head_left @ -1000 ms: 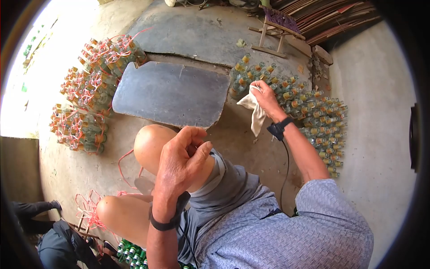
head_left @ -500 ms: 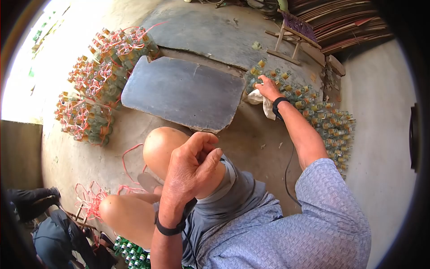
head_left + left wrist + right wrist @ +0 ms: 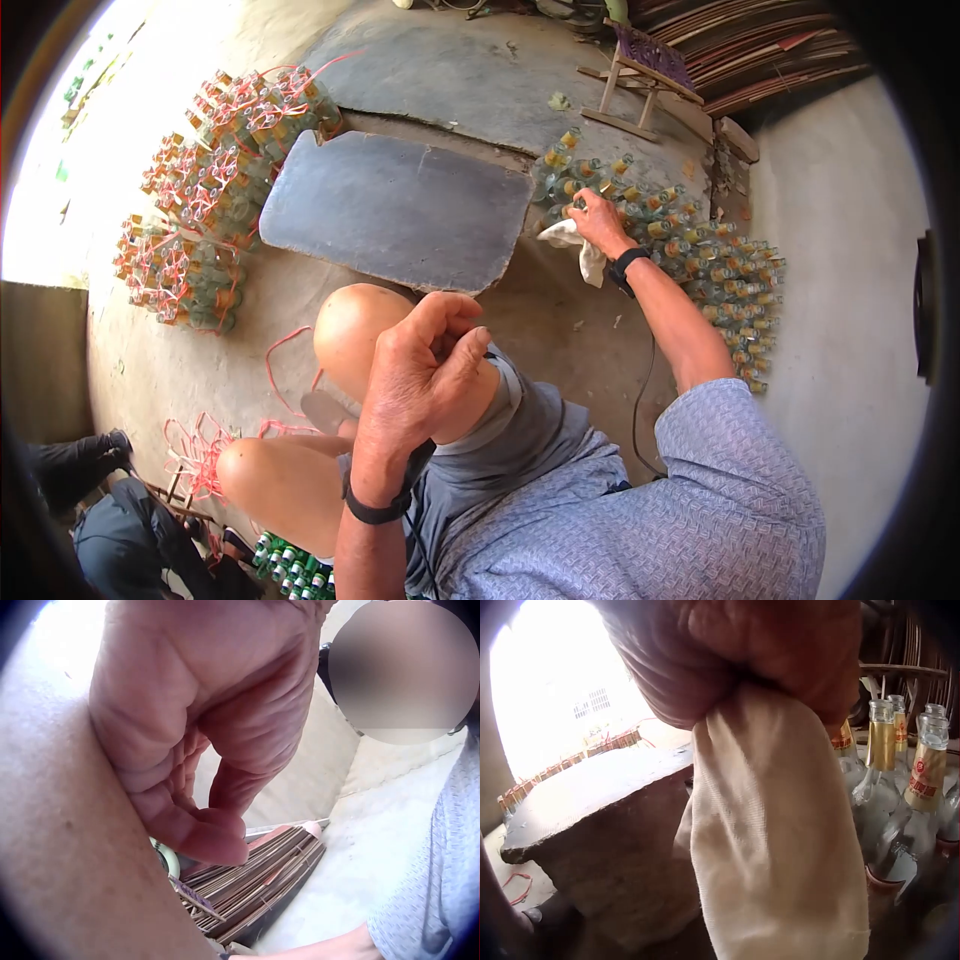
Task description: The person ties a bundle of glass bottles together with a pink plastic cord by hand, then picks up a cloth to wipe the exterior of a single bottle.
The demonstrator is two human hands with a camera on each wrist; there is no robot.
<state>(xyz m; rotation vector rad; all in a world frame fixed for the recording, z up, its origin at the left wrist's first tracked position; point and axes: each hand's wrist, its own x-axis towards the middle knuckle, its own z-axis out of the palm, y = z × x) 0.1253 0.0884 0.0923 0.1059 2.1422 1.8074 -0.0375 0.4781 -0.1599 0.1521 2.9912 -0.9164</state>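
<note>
Right hand (image 3: 598,217) grips a white cloth (image 3: 580,250) at the bottles (image 3: 690,250) beside the slab (image 3: 395,210); left hand (image 3: 425,375) curled (contents hidden).

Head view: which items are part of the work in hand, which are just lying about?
In hand:
right hand, gripping a white cloth
loose glass bottles that it reaches into
left hand, curled, holding nothing visible

Lying about:
stone slab
bottle bundles tied with red string
wooden stool
loose red string
</note>
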